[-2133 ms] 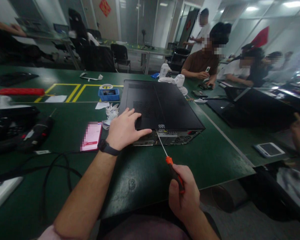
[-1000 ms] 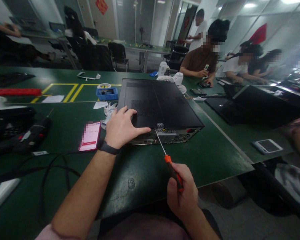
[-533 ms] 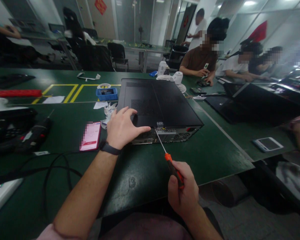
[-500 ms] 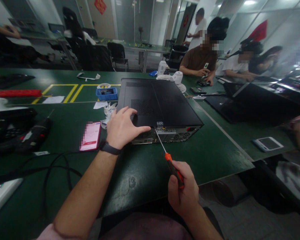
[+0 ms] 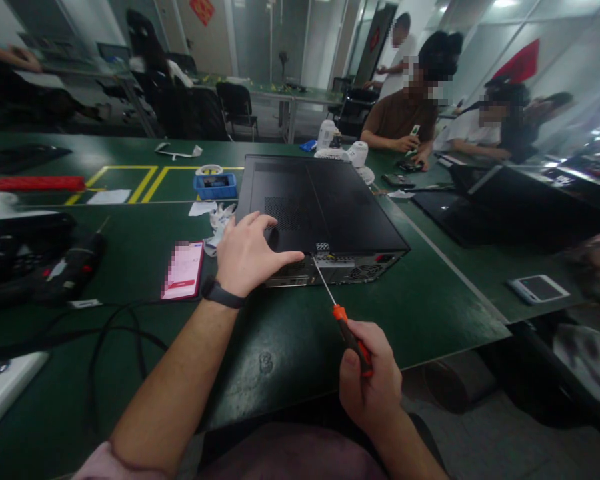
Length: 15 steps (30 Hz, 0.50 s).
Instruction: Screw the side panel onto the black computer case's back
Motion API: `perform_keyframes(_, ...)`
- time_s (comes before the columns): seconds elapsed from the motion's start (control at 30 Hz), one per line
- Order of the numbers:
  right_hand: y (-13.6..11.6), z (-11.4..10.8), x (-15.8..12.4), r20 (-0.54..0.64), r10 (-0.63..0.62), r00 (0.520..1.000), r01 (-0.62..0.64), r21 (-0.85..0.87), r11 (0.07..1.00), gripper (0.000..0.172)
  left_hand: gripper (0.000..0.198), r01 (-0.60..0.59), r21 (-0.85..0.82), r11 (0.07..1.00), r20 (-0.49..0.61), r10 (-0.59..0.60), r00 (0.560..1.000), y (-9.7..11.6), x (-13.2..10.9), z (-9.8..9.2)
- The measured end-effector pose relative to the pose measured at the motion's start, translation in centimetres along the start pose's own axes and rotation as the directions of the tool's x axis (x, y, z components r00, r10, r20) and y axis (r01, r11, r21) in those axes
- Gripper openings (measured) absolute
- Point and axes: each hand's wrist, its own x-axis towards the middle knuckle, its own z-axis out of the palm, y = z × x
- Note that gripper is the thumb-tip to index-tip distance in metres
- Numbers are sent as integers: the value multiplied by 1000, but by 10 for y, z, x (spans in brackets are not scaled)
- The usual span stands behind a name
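Observation:
A black computer case (image 5: 325, 200) lies flat on the green table, its rear side with ports and a fan grille facing me. My left hand (image 5: 253, 257) rests on the case's near left corner, fingers spread over the top and thumb along the rear edge. My right hand (image 5: 373, 373) is wrapped round the orange and black handle of a screwdriver (image 5: 351, 340). The screwdriver's shaft points up and left, its tip at the rear edge of the case just right of my left thumb. The exact contact of the tip is too small to tell.
Left of the case are a blue bin (image 5: 215, 187), crumpled plastic (image 5: 220, 227), a pink-screened phone (image 5: 184, 270), black cables and a power tool (image 5: 73, 267). White devices (image 5: 355, 153) stand behind it. People sit at the right, near a laptop and another phone (image 5: 539, 289).
The view has shifted slightly. Both hands, the screwdriver and the case keep nearly the same places relative to each other.

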Motion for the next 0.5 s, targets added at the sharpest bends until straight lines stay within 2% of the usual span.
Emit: perform_keyframes(0.5,-1,-3,2,9,-2,1000,2,-7,1000,44,64,27,-24,999,21,-27,999,2,0,-3)
